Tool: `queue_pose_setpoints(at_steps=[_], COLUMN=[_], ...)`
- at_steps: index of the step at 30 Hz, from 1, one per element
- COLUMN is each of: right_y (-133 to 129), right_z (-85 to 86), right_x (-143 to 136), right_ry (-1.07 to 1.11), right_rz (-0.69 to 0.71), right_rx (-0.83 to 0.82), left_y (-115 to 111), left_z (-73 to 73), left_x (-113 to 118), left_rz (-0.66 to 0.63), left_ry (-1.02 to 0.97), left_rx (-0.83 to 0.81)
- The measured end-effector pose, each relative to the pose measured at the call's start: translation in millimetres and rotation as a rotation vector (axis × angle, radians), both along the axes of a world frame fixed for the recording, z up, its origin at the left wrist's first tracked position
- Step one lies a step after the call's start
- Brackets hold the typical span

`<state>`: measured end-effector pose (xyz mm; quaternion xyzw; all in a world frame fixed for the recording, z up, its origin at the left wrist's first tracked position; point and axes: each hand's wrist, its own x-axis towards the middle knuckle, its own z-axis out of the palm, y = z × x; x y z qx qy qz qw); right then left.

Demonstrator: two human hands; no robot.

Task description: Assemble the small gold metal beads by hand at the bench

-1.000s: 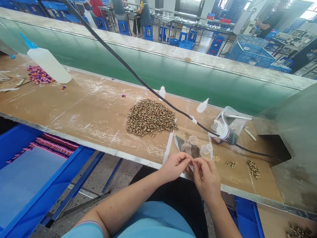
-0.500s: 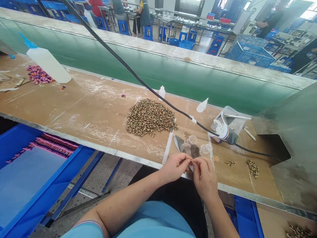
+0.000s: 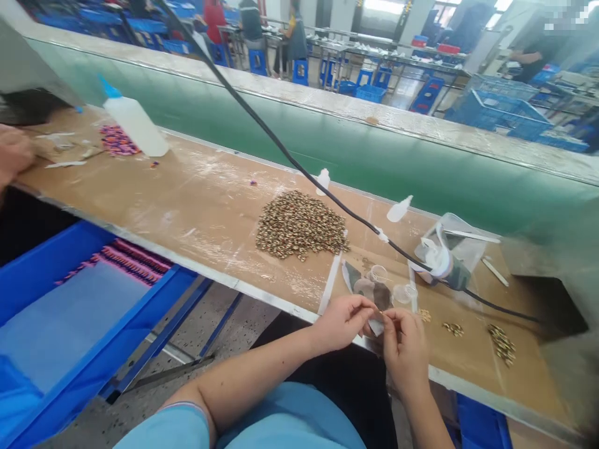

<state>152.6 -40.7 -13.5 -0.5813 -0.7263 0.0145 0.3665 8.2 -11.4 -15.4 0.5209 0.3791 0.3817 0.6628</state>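
Observation:
Close to the table's front edge, my left hand [image 3: 345, 322] and my right hand [image 3: 406, 340] meet fingertip to fingertip, both pinched. Some tiny yellowish item shows between the fingertips, too small to name. Beneath them lies a dark and grey printed sheet or bag [image 3: 369, 290], partly hidden by my hands. Two small clear round dishes [image 3: 404, 294] sit just beyond. Right of my right hand are a little group of pale beads [image 3: 425, 315] and two small heaps of dark-and-cream pieces [image 3: 501, 346]. A large pile of similar pieces [image 3: 302, 224] lies to the left.
A black cable [image 3: 276, 140] crosses above the table to a clear plastic box [image 3: 468, 246]. Two small white bottles [image 3: 399, 209] stand or lie along the back edge. A large blue-tipped bottle [image 3: 138, 128] leans by purple-orange pieces [image 3: 116, 140]. Another person's hand [image 3: 14, 149] is at far left.
The view has swung left, so the scene sits further right and another person's hand appears at far left. My hands have drawn slightly apart, still pinched.

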Motion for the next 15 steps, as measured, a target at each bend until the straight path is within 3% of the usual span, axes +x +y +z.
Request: queue_pose_setpoints(at_steps=[4, 7, 11, 15], right_y=[2, 2, 2, 3], right_z=[-1.2, -0.1, 2.3, 2.9], right_x=[11, 19, 23, 26], right_ry=[-0.065, -0.067, -0.053, -0.043], right_rz=[0.001, -0.024, -0.047, -0.041], right_rx=[0.049, 0.042, 0.034, 0.051], left_y=[2, 14, 35, 49], left_z=[1.1, 4.3, 8.6, 9.7], left_x=[-23, -58, -96, -102], left_rz=[0.101, 0.304, 0.547, 0.493], left_ry=[0.218, 0.462, 0.757, 0.95], left_rx=[0.322, 0.511, 0.511, 0.501])
